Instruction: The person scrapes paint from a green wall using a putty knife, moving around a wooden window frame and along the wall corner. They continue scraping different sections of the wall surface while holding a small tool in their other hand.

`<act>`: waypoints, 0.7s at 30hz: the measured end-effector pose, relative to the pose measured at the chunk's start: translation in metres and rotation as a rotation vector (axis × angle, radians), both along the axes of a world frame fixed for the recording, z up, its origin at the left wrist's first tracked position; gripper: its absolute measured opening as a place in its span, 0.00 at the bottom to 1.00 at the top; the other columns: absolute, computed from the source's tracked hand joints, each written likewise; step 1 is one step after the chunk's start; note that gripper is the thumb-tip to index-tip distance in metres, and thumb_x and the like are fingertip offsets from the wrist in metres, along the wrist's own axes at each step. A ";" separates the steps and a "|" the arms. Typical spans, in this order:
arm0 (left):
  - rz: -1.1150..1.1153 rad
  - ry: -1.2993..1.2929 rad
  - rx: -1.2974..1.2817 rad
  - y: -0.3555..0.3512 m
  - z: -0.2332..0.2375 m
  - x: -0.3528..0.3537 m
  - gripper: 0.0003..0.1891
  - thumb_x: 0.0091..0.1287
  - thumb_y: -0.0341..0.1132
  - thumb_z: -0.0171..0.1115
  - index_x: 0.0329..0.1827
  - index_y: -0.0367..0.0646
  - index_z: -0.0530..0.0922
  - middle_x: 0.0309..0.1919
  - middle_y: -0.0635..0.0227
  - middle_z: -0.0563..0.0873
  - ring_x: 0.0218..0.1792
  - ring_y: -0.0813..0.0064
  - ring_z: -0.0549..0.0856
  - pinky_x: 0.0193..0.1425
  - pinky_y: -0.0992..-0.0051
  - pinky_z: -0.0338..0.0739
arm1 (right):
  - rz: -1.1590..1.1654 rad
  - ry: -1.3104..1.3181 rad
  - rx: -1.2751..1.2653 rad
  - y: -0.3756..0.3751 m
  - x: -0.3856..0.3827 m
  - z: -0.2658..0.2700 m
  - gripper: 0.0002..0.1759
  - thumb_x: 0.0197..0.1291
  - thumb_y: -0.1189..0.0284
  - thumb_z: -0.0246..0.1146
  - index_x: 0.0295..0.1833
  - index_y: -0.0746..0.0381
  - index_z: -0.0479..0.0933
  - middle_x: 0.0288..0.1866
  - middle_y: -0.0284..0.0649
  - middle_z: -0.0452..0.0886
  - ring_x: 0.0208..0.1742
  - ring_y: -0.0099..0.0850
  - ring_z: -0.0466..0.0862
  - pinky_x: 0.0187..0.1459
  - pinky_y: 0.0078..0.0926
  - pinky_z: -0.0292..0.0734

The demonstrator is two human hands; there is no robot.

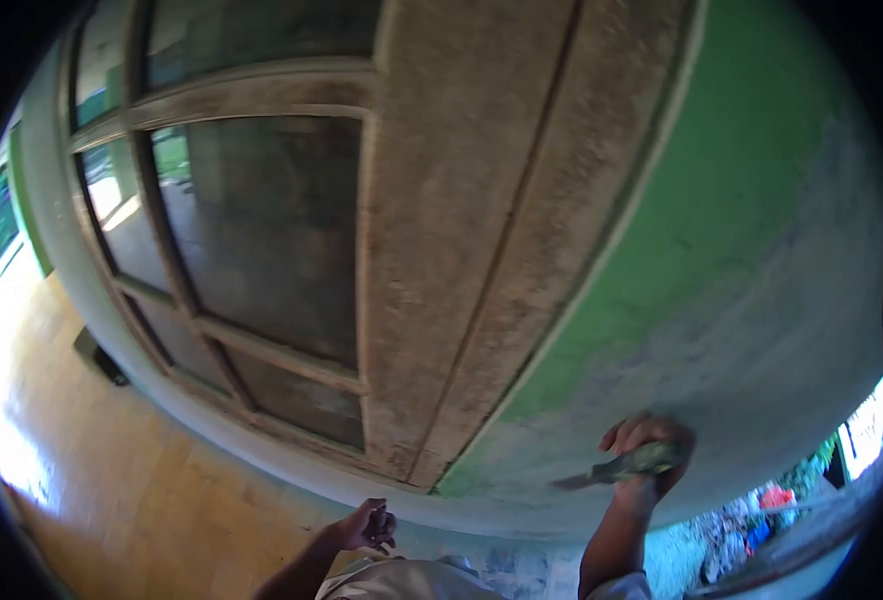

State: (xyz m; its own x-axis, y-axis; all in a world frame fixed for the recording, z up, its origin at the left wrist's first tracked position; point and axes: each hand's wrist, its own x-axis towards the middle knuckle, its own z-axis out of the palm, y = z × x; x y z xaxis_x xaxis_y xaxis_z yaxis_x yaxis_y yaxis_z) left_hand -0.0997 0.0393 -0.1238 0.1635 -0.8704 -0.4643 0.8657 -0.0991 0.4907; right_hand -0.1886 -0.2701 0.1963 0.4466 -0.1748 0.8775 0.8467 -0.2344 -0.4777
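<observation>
Hands are well apart, and only one is busy. On the left, past the tan floor (177,490) with a dark object (100,358) lying on it by the wall's foot, stands the window (262,240), its small panes set in a worn wooden frame (462,240). Below the frame, in front of the person's body, the left hand (367,525) hangs with fingers loosely bent, apparently holding nothing and clear of the wall. To the right of the frame, the wall (692,230) is green higher up and turns to a patchy pale grey lower down. Against that paler stretch, the right hand (652,440) is wrapped around the mottled green handle of a flat-bladed tool (617,470), its blade (572,482) pointing left towards the lower end of the frame. The tool is blurred, so it may be a scraper or putty knife, and whether the blade touches the wall I cannot tell. I judge the step in hand to be blade work on this patchy surface; a stroke here calls for the edge laid nearly flat, steady pressure, and care near the wood. Farther right, outdoors, a red item (777,497) shows beyond the wall.
</observation>
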 end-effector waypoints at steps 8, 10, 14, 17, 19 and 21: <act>0.130 -0.172 0.010 -0.035 0.028 0.013 0.25 0.66 0.55 0.45 0.38 0.40 0.77 0.32 0.63 0.81 0.32 0.69 0.81 0.36 0.70 0.77 | 0.086 -0.611 -0.165 -0.016 -0.013 0.096 0.34 0.55 0.54 0.66 0.63 0.54 0.62 0.46 0.40 0.64 0.29 0.32 0.73 0.21 0.26 0.76; 0.130 -0.225 0.016 -0.045 0.028 0.019 0.24 0.66 0.55 0.45 0.38 0.40 0.77 0.31 0.63 0.81 0.33 0.70 0.81 0.36 0.69 0.77 | 0.045 -0.657 -0.188 -0.016 -0.015 0.099 0.34 0.55 0.54 0.66 0.62 0.54 0.62 0.46 0.40 0.64 0.29 0.31 0.73 0.21 0.26 0.76; 0.240 -0.398 0.022 -0.061 0.030 0.032 0.23 0.67 0.52 0.44 0.36 0.39 0.76 0.31 0.62 0.81 0.32 0.69 0.81 0.38 0.70 0.76 | -0.041 -0.734 -0.246 -0.009 -0.014 0.099 0.33 0.54 0.56 0.67 0.61 0.55 0.62 0.42 0.39 0.66 0.27 0.30 0.73 0.23 0.25 0.76; 0.240 -0.466 0.066 -0.061 0.022 0.042 0.22 0.68 0.50 0.43 0.34 0.38 0.76 0.31 0.61 0.80 0.32 0.69 0.80 0.41 0.72 0.74 | -0.071 -0.833 -0.253 -0.007 -0.005 0.099 0.28 0.55 0.57 0.67 0.55 0.58 0.66 0.35 0.36 0.68 0.26 0.27 0.71 0.23 0.22 0.73; 0.184 -0.417 0.009 -0.060 0.024 0.040 0.20 0.68 0.48 0.43 0.33 0.39 0.75 0.32 0.61 0.80 0.34 0.70 0.79 0.42 0.71 0.74 | -0.088 -0.784 -0.358 -0.009 -0.011 0.098 0.25 0.55 0.60 0.67 0.52 0.58 0.66 0.29 0.34 0.68 0.25 0.27 0.71 0.23 0.20 0.73; 0.169 -0.384 0.036 -0.063 0.029 0.035 0.19 0.68 0.47 0.43 0.33 0.39 0.74 0.32 0.62 0.80 0.36 0.70 0.79 0.42 0.71 0.74 | -0.106 -0.767 -0.331 -0.008 -0.013 0.100 0.22 0.54 0.64 0.67 0.50 0.58 0.65 0.27 0.33 0.70 0.22 0.26 0.72 0.21 0.20 0.73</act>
State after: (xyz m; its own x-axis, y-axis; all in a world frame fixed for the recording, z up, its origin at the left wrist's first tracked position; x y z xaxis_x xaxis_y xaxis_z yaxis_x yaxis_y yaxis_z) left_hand -0.0644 -0.0232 -0.0950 0.4699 -0.8006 -0.3717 0.6259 0.0053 0.7799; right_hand -0.2014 -0.2780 0.2958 -0.2983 0.1379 0.9445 0.8744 -0.3573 0.3284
